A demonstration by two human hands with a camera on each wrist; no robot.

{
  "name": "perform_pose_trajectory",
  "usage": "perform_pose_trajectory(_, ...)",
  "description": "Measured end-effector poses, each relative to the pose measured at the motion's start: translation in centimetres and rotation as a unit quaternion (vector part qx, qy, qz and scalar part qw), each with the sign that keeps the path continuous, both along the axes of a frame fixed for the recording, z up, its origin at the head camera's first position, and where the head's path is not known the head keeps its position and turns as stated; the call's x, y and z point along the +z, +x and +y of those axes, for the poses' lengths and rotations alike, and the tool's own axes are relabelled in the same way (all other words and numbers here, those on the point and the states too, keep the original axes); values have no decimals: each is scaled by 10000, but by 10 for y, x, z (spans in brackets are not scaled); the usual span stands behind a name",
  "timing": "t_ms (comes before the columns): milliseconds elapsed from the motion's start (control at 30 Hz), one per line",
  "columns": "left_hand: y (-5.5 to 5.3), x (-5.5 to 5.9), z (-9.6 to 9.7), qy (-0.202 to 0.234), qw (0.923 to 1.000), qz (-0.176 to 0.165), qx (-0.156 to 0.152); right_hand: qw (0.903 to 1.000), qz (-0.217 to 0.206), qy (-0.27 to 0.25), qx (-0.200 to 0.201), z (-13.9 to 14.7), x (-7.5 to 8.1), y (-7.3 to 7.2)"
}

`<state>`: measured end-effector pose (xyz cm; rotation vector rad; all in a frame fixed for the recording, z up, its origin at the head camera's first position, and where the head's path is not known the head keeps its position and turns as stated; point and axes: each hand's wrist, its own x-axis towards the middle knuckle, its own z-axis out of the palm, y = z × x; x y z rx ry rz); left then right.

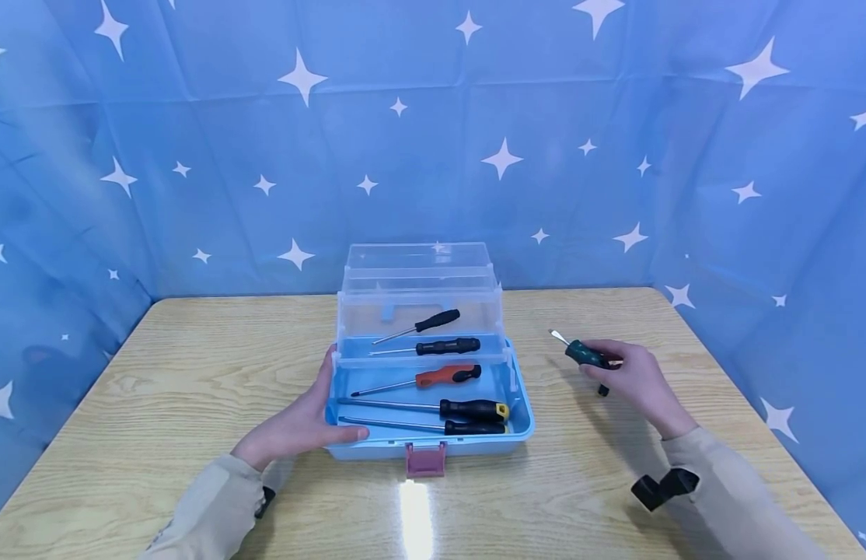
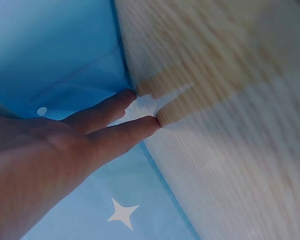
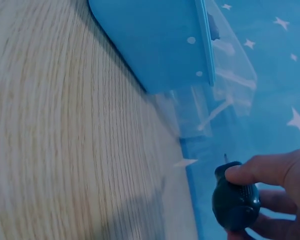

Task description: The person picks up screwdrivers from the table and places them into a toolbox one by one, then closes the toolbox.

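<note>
A light-blue toolbox stands on the table with its clear lid raised. Several screwdrivers lie inside, among them one with an orange-red handle and a yellow-ended black one. My left hand rests on the box's front left corner, the thumb along the front rim and the fingers straight against the left side wall. To the right of the box, above the table, my right hand holds a dark green screwdriver by its bulbous handle, its short flat blade pointing to the back left.
A purple-red latch hangs at the box's front. The transparent lid stands up behind the tools. Wood-grain table surrounds the box, and a blue curtain with white stars hangs behind and at both sides.
</note>
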<state>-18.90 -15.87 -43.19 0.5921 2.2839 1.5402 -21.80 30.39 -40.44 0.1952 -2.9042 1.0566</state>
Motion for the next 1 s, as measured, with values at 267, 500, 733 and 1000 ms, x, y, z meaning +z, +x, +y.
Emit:
perform_pose_trajectory(267, 1, 1, 0, -34, 10000, -16, 26, 9995, -63, -279, 132, -8, 2, -6)
perform_pose_trajectory(500, 0, 0, 0, -45, 10000, 4, 21, 9990, -43, -442, 100, -15, 5, -9)
perform_pose_trajectory(733, 0, -1, 0, -118, 9999, 37, 44, 9986, -40, -510, 137, -18, 9, -12)
perform_pose_trajectory(1000, 0, -2, 0, -27, 10000, 67, 18, 9976, 74, -638, 254, -29, 21, -18)
